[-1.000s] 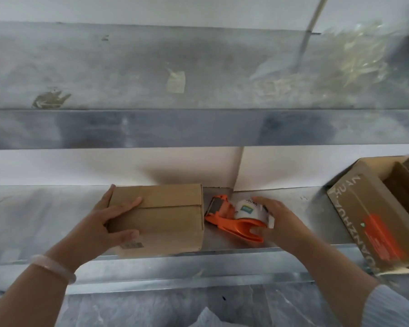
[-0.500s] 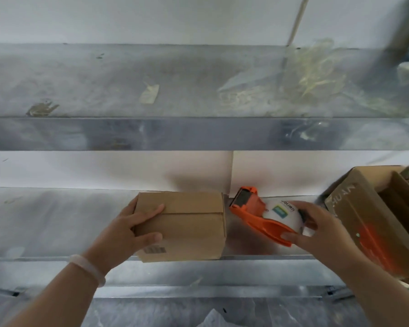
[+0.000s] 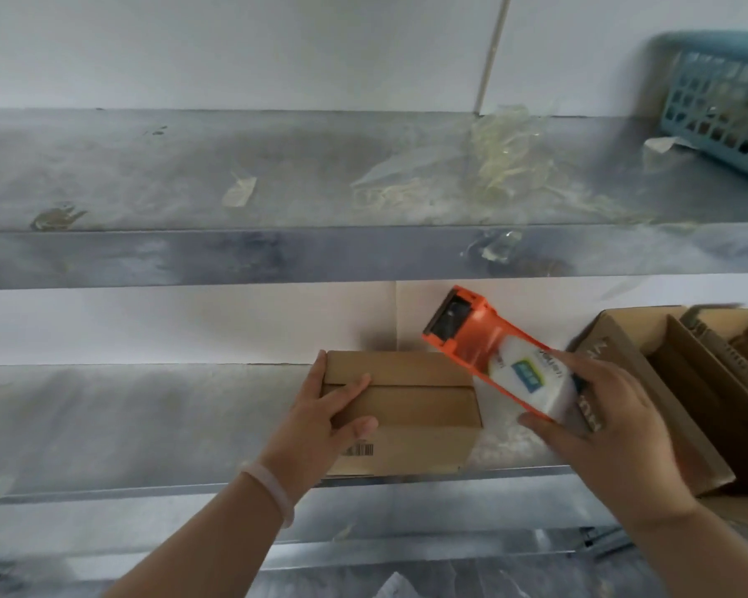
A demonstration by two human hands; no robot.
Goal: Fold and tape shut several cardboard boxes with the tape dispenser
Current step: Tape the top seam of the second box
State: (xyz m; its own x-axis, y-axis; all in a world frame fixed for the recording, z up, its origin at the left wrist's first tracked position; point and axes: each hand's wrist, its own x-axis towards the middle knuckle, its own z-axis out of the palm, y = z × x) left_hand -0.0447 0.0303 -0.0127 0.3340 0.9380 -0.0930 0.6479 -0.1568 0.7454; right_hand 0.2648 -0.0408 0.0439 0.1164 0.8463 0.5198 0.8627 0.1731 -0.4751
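Held at the front edge of the lower shelf: closed cardboard box, left hand clasping its left end, fingers curled over the top. Just right of it, raised and tilted: orange tape dispenser, gripped at the roll end by the right hand.

A white wall backs two grey metal shelves. The upper shelf carries crumpled clear tape scraps and, at right, a teal basket. Below the lower shelf, grey marbled floor shows.
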